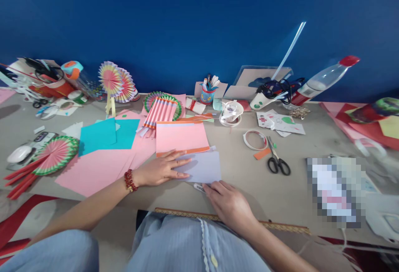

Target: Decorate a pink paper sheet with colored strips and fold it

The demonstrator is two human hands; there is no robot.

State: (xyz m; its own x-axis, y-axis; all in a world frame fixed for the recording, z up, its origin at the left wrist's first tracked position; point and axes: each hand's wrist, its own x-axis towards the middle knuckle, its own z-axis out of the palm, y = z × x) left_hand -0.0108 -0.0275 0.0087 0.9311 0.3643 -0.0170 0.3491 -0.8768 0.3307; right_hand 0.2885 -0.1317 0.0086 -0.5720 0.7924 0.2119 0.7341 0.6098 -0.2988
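Evenly I'd press: left hand (161,169), fingers apart, on lavender sheet (205,165); right hand (231,201) bunched at its near edge, grip unclear.

We see a pale lavender sheet of paper (204,164), roughly rectangular, lying flat on the desk (235,155) with its left part partly covered. Just above it, toward the wall, we have a pink sheet (181,135), also flat, with orange bands along its top and bottom edges and a lavender strip near the top. Below the lavender sheet, we make out a small white object (198,187), mostly hidden.
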